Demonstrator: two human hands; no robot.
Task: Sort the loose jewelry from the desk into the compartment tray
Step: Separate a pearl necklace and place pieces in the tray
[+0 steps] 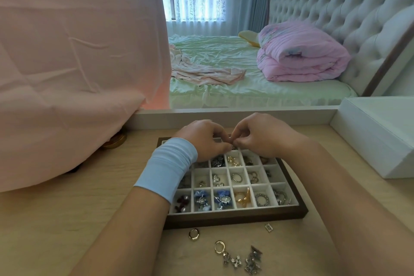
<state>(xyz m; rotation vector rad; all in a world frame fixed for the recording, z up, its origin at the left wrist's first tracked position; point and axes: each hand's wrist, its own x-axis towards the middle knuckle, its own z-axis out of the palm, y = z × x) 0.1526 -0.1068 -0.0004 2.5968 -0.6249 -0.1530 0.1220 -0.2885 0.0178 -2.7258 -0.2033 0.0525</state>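
Bedroom counter [89, 219], tray [235, 215] mid-sort: left hand [201, 139] and right hand [262, 136], fingers [223, 146] pinching one tiny piece [233, 146] over the far row. Loose earrings [235, 261] lie nearside, likely light, tangly and slippery. Take the hoop [216, 246].

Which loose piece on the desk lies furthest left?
The plain gold ring; the hoop earring, dark cluster and small silver piece all lie further right.

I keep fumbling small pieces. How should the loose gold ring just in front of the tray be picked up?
Pinch the gold ring across its band, thumb and forefinger coming down from above: it seems to lie flat on the desk, clear of the tray.
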